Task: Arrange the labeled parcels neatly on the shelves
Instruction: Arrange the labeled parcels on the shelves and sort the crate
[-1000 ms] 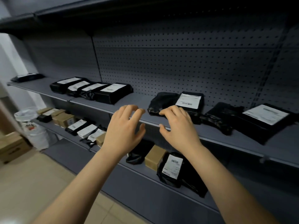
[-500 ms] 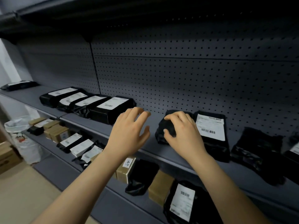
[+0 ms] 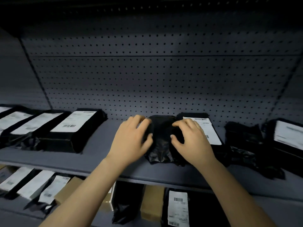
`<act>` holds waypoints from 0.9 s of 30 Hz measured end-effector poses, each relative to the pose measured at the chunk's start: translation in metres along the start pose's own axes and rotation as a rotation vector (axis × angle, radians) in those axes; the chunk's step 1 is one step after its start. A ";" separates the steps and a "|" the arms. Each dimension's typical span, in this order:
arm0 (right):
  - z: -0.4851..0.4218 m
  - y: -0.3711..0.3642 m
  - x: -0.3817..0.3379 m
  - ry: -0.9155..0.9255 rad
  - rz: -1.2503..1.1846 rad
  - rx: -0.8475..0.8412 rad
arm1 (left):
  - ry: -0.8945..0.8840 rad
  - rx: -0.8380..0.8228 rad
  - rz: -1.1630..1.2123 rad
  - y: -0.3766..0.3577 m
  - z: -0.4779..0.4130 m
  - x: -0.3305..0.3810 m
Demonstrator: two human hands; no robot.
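Parcel (image 3: pixel 161 140) – between hands (image 3: pixel 131 141) (image 3: pixel 192 142) (gripped).

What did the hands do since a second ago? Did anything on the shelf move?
Both hands reached forward. The right hand got to the black parcel first, then the left hand joined; now both grip it, fingers curled round its sides. The black parcel still lies on the shelf, beside the labelled parcel, and the row of parcels at left has not moved.

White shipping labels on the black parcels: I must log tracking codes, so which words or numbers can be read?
None legible.
White paper label beside the right hand: barcode, print too small.
White label on the lower-shelf black plastic parcel: barcodes, print blurred.
White labels on left row: blurred.
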State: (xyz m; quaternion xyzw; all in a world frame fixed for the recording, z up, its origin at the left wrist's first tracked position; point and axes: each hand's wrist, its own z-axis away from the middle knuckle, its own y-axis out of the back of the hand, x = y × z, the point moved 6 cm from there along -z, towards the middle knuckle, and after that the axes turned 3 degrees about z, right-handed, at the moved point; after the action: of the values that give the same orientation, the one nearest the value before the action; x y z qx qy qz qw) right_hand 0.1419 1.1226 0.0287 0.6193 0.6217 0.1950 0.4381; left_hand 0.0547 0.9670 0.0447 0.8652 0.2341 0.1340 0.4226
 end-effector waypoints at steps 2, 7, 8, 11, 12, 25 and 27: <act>0.002 -0.002 0.001 -0.048 0.042 0.004 | -0.035 -0.061 0.047 -0.014 -0.002 -0.006; 0.013 -0.015 -0.003 -0.140 0.156 -0.030 | -0.064 -0.342 0.213 -0.061 0.002 -0.016; 0.016 -0.019 -0.003 -0.149 0.178 -0.036 | -0.073 -0.391 0.228 -0.069 0.004 -0.018; 0.024 -0.030 -0.007 -0.154 0.263 -0.039 | -0.086 -0.445 0.270 -0.083 0.011 -0.022; 0.026 -0.032 -0.009 -0.156 0.291 -0.039 | -0.085 -0.441 0.279 -0.085 0.012 -0.024; 0.034 -0.061 -0.042 -0.129 0.081 -0.166 | -0.029 -0.356 0.425 -0.062 0.052 -0.081; 0.033 -0.069 -0.046 -0.197 -0.020 -0.245 | -0.002 -0.370 0.478 -0.060 0.058 -0.082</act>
State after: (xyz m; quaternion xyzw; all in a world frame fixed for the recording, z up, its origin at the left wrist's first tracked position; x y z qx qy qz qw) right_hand 0.1197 1.0590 -0.0292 0.5712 0.5533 0.2032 0.5712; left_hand -0.0080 0.9171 -0.0407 0.8043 -0.0051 0.2691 0.5297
